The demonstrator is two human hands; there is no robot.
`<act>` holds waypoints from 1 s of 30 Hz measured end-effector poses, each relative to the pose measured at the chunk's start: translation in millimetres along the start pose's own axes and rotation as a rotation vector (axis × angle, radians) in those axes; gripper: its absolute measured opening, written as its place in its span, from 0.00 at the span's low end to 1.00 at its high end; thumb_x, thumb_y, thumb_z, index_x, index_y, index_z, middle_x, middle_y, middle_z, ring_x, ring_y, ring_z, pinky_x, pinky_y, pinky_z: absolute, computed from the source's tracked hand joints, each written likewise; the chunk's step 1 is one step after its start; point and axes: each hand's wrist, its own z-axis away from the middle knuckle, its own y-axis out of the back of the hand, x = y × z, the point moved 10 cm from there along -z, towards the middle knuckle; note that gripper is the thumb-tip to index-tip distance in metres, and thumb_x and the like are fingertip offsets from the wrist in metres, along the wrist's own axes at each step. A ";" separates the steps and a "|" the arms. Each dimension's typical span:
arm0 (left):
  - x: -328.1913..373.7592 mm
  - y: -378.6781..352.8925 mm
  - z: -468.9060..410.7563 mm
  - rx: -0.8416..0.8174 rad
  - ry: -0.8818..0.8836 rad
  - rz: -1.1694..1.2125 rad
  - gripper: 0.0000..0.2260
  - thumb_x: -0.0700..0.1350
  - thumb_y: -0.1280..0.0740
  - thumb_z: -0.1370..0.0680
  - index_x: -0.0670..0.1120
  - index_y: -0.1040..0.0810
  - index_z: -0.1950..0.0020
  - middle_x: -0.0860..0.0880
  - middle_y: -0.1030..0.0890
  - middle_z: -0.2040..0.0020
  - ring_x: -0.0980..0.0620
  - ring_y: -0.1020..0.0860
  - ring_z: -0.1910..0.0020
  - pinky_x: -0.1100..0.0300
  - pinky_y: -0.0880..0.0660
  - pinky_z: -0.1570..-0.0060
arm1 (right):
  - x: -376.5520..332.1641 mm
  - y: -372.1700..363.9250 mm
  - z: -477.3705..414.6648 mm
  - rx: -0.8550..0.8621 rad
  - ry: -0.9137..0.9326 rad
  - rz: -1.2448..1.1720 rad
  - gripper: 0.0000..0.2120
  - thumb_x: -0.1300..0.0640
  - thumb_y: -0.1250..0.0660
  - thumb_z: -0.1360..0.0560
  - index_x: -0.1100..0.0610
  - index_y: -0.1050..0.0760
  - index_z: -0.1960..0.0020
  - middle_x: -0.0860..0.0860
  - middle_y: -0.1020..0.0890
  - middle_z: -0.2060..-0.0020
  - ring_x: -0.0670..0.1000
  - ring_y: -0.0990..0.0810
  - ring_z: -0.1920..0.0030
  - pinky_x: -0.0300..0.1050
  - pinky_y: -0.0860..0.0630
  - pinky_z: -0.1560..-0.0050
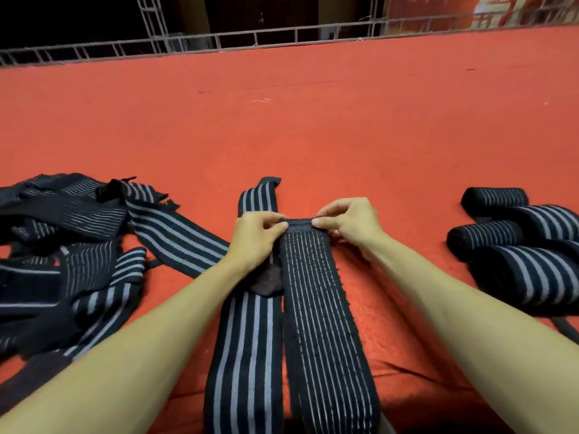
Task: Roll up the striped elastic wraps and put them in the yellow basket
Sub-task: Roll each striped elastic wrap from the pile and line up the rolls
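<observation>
Both hands, left (255, 238) and right (346, 225), pinch the wrap (316, 292) end; roll it tight and straight.

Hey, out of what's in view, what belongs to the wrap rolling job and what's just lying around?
Job: thin-striped wrap, its end pinched by left hand and right hand; wide-striped wrap beside it; unrolled pile, left; rolled wraps, right. The yellow basket is not in view.
Lying about: red cloth; metal railing beyond.
</observation>
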 end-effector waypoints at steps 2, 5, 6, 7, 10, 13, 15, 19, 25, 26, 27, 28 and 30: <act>-3.9 -5.4 -2.9 0.028 -0.009 -0.055 0.11 0.43 0.32 0.22 0.43 0.17 0.41 0.48 0.16 0.44 0.59 0.22 0.47 0.73 0.33 0.47 | 4.1 -2.5 -7.3 0.035 0.087 0.119 0.05 0.57 0.21 0.34 0.52 0.17 0.63 0.44 0.18 0.69 0.38 0.23 0.70 0.32 0.29 0.63; -7.2 -5.6 -5.7 0.076 -0.017 -0.078 0.11 0.43 0.33 0.21 0.42 0.18 0.40 0.48 0.17 0.43 0.58 0.22 0.45 0.76 0.36 0.48 | 1.3 -7.1 -9.8 0.066 0.192 0.229 0.04 0.55 0.22 0.33 0.53 0.15 0.59 0.43 0.18 0.68 0.33 0.24 0.66 0.24 0.33 0.62; -7.5 -5.1 -5.7 0.084 -0.018 -0.090 0.11 0.43 0.33 0.21 0.42 0.18 0.40 0.48 0.17 0.42 0.56 0.21 0.43 0.76 0.37 0.48 | 0.0 -8.8 -10.3 0.074 0.211 0.260 0.04 0.54 0.22 0.32 0.53 0.15 0.59 0.42 0.19 0.68 0.33 0.24 0.66 0.23 0.34 0.63; -7.1 -5.3 -5.6 0.087 -0.021 -0.101 0.11 0.42 0.34 0.20 0.42 0.18 0.40 0.48 0.17 0.42 0.55 0.21 0.42 0.77 0.38 0.48 | 0.1 -9.9 -10.8 0.083 0.221 0.278 0.03 0.54 0.23 0.32 0.52 0.15 0.59 0.42 0.19 0.68 0.33 0.24 0.66 0.23 0.34 0.64; -6.8 -8.9 -7.0 0.081 -0.034 -0.125 0.10 0.43 0.34 0.20 0.42 0.17 0.42 0.48 0.16 0.45 0.54 0.20 0.44 0.76 0.38 0.52 | 2.2 -10.5 -12.3 0.097 0.233 0.297 0.03 0.54 0.23 0.31 0.52 0.15 0.59 0.44 0.16 0.65 0.36 0.23 0.65 0.25 0.34 0.64; -8.5 -11.5 -9.1 0.068 -0.026 -0.137 0.09 0.43 0.35 0.20 0.42 0.16 0.46 0.48 0.15 0.51 0.56 0.21 0.51 0.71 0.36 0.57 | 7.2 -9.4 -14.6 0.117 0.203 0.318 0.04 0.52 0.24 0.31 0.50 0.15 0.57 0.46 0.15 0.61 0.42 0.20 0.60 0.33 0.29 0.58; -9.9 -12.7 -9.7 0.060 -0.006 -0.143 0.10 0.44 0.35 0.20 0.43 0.16 0.46 0.47 0.15 0.52 0.56 0.22 0.53 0.66 0.31 0.55 | 7.8 -10.8 -14.9 0.123 0.183 0.351 0.07 0.50 0.25 0.30 0.50 0.15 0.53 0.46 0.15 0.59 0.46 0.19 0.55 0.41 0.24 0.51; -17.0 -15.3 -13.2 0.072 0.030 -0.171 0.09 0.44 0.35 0.21 0.45 0.18 0.44 0.53 0.19 0.58 0.56 0.24 0.56 0.63 0.32 0.54 | 1.8 -17.3 -12.2 0.091 0.181 0.500 0.07 0.48 0.29 0.26 0.46 0.16 0.49 0.45 0.16 0.53 0.50 0.20 0.47 0.46 0.25 0.47; -15.8 -19.0 -12.5 0.043 0.008 -0.182 0.02 0.46 0.38 0.18 0.50 0.26 0.49 0.55 0.29 0.54 0.55 0.29 0.54 0.61 0.37 0.53 | -1.2 -17.1 -9.3 0.093 0.213 0.469 0.02 0.49 0.30 0.26 0.42 0.20 0.57 0.41 0.17 0.55 0.48 0.20 0.47 0.49 0.25 0.45; -13.4 -18.4 -11.8 0.040 -0.007 -0.180 0.02 0.46 0.38 0.18 0.50 0.27 0.50 0.55 0.29 0.52 0.55 0.29 0.53 0.60 0.36 0.52 | -0.3 -16.5 -9.1 0.088 0.212 0.440 0.04 0.49 0.30 0.26 0.41 0.21 0.59 0.40 0.17 0.57 0.47 0.19 0.48 0.49 0.24 0.46; -11.2 -18.3 -10.9 0.037 -0.020 -0.180 0.02 0.45 0.39 0.18 0.50 0.28 0.50 0.54 0.29 0.50 0.55 0.29 0.53 0.60 0.36 0.52 | 0.4 -16.0 -9.0 0.086 0.213 0.412 0.05 0.50 0.29 0.27 0.41 0.22 0.60 0.38 0.18 0.61 0.46 0.19 0.50 0.48 0.24 0.46; -8.1 -18.1 -9.7 0.038 -0.037 -0.188 0.02 0.45 0.39 0.18 0.50 0.29 0.50 0.54 0.29 0.50 0.54 0.28 0.53 0.59 0.35 0.52 | 0.0 -15.7 -8.8 0.083 0.221 0.389 0.07 0.50 0.29 0.27 0.40 0.23 0.62 0.37 0.19 0.63 0.46 0.19 0.51 0.48 0.25 0.47; -0.6 -18.3 -6.2 0.040 -0.082 -0.241 0.01 0.44 0.39 0.19 0.49 0.29 0.49 0.53 0.29 0.49 0.52 0.27 0.52 0.57 0.32 0.51 | -4.4 -15.3 -7.0 0.073 0.263 0.336 0.10 0.53 0.29 0.27 0.40 0.23 0.64 0.37 0.20 0.65 0.44 0.20 0.54 0.47 0.25 0.48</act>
